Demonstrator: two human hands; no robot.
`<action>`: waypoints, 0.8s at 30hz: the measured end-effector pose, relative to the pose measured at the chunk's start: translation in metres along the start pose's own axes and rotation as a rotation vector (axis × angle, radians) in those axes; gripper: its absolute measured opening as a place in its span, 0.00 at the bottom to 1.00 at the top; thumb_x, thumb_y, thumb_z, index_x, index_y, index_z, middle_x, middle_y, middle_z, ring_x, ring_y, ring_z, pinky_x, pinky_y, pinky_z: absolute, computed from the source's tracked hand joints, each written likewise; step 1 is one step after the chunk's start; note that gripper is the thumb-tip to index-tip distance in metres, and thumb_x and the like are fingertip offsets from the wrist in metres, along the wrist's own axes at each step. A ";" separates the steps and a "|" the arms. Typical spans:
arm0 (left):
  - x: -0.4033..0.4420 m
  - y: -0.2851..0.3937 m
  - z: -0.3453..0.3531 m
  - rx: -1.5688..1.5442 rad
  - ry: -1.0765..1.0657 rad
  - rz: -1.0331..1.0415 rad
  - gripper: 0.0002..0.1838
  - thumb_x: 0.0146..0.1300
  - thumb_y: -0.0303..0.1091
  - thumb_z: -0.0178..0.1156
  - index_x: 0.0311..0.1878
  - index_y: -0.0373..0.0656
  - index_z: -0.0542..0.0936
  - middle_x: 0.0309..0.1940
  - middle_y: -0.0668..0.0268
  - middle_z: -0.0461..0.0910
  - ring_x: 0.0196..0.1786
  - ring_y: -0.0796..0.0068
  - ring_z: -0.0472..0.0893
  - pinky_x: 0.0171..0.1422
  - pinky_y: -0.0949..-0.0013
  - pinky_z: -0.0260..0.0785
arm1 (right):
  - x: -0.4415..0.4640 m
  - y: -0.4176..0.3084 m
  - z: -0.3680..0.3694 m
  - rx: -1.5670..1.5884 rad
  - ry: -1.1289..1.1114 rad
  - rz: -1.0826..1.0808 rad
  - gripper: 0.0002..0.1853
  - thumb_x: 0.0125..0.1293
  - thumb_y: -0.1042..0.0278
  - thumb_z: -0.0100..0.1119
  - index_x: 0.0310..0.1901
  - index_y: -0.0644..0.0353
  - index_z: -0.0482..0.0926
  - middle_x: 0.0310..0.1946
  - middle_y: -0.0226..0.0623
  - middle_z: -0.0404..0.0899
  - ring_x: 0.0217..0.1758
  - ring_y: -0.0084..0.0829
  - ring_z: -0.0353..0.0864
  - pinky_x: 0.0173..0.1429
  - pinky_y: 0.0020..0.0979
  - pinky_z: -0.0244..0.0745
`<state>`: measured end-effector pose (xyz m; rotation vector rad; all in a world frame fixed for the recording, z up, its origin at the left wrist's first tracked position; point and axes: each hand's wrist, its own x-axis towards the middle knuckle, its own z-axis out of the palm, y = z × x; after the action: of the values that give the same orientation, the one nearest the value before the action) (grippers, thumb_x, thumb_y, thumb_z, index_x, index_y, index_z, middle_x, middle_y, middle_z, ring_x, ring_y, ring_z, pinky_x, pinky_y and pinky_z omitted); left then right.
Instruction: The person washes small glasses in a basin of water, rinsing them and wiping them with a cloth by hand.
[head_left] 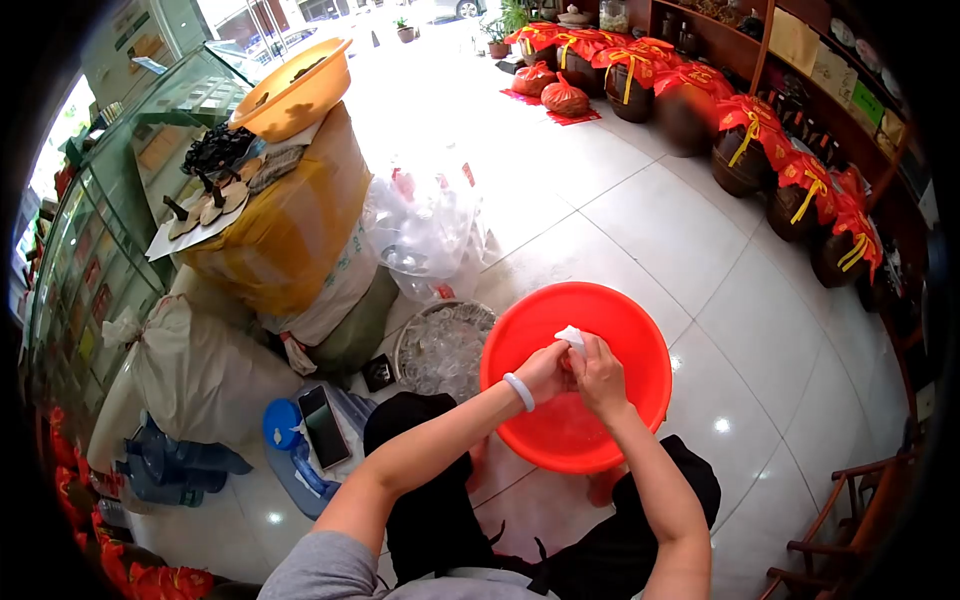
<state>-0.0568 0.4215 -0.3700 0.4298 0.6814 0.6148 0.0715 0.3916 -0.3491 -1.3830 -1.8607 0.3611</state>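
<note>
Above a large red basin (640, 400) on the floor, both hands meet around a small white cloth (571, 337). My left hand (543, 371), below a pale bangle at the wrist, has its fingers closed on the near side of the cloth. My right hand (600, 380) is closed against it from the other side. The cloth's white end sticks up between the fingers; whether something is wrapped inside is hidden. Left of the basin stands a round metal bowl (400, 362) heaped with clear, glass-like pieces (447, 345).
Clear plastic bags (425, 235) lie behind the metal bowl. A phone (324, 427) rests by a blue-lidded container (283, 424) at the left. A taped bundle (275, 230) carries an orange basin (295, 90). Red-covered jars (740, 150) line the right wall; a wooden chair (850, 510) stands lower right.
</note>
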 end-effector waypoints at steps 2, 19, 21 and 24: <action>0.003 -0.002 -0.001 -0.032 -0.063 0.048 0.16 0.66 0.44 0.40 0.50 0.49 0.70 0.46 0.68 0.73 0.46 0.71 0.73 0.49 0.63 0.65 | 0.004 0.001 -0.002 -0.081 0.060 -0.004 0.16 0.61 0.58 0.50 0.43 0.63 0.68 0.36 0.46 0.75 0.40 0.45 0.75 0.38 0.43 0.73; -0.008 0.005 0.013 -0.317 -0.220 -0.095 0.17 0.64 0.43 0.48 0.48 0.41 0.70 0.38 0.63 0.76 0.33 0.75 0.74 0.40 0.73 0.69 | 0.012 0.003 -0.042 0.877 -0.184 0.709 0.20 0.66 0.55 0.45 0.37 0.67 0.77 0.25 0.29 0.75 0.26 0.20 0.73 0.30 0.24 0.69; -0.006 0.004 0.007 -0.308 -0.261 -0.084 0.17 0.64 0.44 0.48 0.48 0.41 0.70 0.38 0.63 0.76 0.33 0.75 0.74 0.40 0.73 0.69 | 0.008 0.000 -0.037 0.938 -0.113 0.713 0.20 0.67 0.55 0.44 0.38 0.67 0.77 0.27 0.31 0.75 0.29 0.21 0.73 0.33 0.26 0.70; -0.007 0.007 0.007 -0.315 -0.255 -0.046 0.18 0.64 0.45 0.48 0.48 0.41 0.70 0.38 0.63 0.76 0.34 0.74 0.75 0.40 0.73 0.70 | 0.000 0.004 -0.026 0.880 -0.001 0.655 0.21 0.67 0.55 0.43 0.38 0.67 0.77 0.29 0.35 0.75 0.32 0.25 0.75 0.38 0.28 0.70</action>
<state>-0.0589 0.4204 -0.3582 0.1936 0.3424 0.5990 0.0931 0.3877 -0.3339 -1.2726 -0.9505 1.3170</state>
